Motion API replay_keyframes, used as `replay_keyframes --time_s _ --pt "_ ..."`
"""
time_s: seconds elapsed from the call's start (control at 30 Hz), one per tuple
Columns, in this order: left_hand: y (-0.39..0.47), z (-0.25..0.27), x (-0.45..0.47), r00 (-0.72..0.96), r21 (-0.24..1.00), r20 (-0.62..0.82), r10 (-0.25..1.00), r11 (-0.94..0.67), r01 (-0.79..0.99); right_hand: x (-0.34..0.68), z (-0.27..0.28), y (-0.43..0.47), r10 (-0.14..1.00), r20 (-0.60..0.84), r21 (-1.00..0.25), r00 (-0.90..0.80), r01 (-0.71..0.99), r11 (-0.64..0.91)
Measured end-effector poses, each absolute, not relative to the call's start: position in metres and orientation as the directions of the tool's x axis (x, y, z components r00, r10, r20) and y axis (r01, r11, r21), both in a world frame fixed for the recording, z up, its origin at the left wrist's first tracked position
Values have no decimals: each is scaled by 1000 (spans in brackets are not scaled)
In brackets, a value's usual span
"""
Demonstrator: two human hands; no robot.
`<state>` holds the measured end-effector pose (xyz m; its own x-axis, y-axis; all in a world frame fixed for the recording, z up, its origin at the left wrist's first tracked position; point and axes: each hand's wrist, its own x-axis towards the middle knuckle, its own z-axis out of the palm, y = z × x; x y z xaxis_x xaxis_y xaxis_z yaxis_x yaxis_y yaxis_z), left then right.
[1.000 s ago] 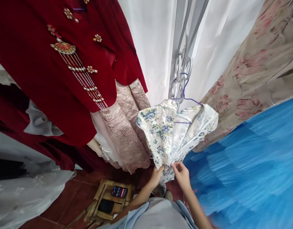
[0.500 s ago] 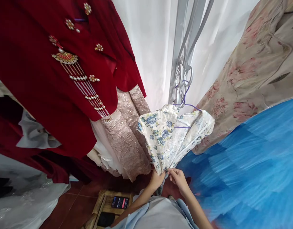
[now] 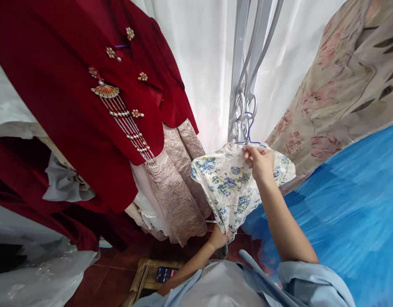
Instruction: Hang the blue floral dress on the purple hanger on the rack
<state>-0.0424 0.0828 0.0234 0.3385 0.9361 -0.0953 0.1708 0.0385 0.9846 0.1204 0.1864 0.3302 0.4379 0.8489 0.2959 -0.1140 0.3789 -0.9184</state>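
Observation:
A white garment with blue flowers (image 3: 230,187) hangs on a purple hanger (image 3: 247,135), which is hooked on a grey scrolled metal grille (image 3: 244,102). My left hand (image 3: 219,238) pinches the garment's lower hem. My right hand (image 3: 260,163) is raised to the garment's collar, just below the hanger hook, with its fingers closed on the fabric there.
A red embroidered coat (image 3: 88,106) with a beaded ornament hangs at the left, over a beige brocade skirt (image 3: 177,187). Blue tulle (image 3: 343,204) fills the right, a floral beige dress (image 3: 337,85) above it. A phone (image 3: 166,274) lies on a wooden stool by the tiled floor.
My right hand let go of the hem and rose to the garment's collar near the hanger. My left hand kept hold of the hem. The view shifted slightly.

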Motion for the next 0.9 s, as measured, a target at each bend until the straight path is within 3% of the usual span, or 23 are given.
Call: replay_keyframes --time_s 0.1,0.17,0.23,0.27,0.3,0.37,0.43,0.53,0.6,0.7,0.9 --pt "86 18 -47 355 992 -118 927 91 93 115 349 184 851 356 -902 386 -96 421" --pt "98 29 -58 191 999 -43 981 36 39 113 346 175 868 359 -907 345 -89 411" --pt "118 65 -72 -159 986 164 974 -159 47 113 337 166 879 346 -914 328 -95 395" --pt "130 92 -77 -328 953 304 894 -285 105 113 332 162 883 340 -916 323 -98 389" --pt "143 124 -81 -391 894 448 804 -415 170 113 328 158 883 340 -916 325 -98 389" --pt "168 198 -79 -272 684 730 627 -676 274 113 322 153 873 353 -913 337 -81 401" --pt "189 272 -66 116 476 846 520 -836 273 111 320 149 861 380 -909 339 -36 415" --pt "210 352 -33 550 374 711 438 -898 232 111 321 144 844 433 -899 316 75 432" --pt "217 378 -13 721 342 540 433 -896 282 113 321 141 836 452 -892 311 147 427" --pt "220 386 4 802 273 414 431 -899 343 116 316 142 835 447 -894 322 185 407" --pt "217 379 6 800 152 431 417 -908 391 116 298 152 854 381 -921 354 59 386"
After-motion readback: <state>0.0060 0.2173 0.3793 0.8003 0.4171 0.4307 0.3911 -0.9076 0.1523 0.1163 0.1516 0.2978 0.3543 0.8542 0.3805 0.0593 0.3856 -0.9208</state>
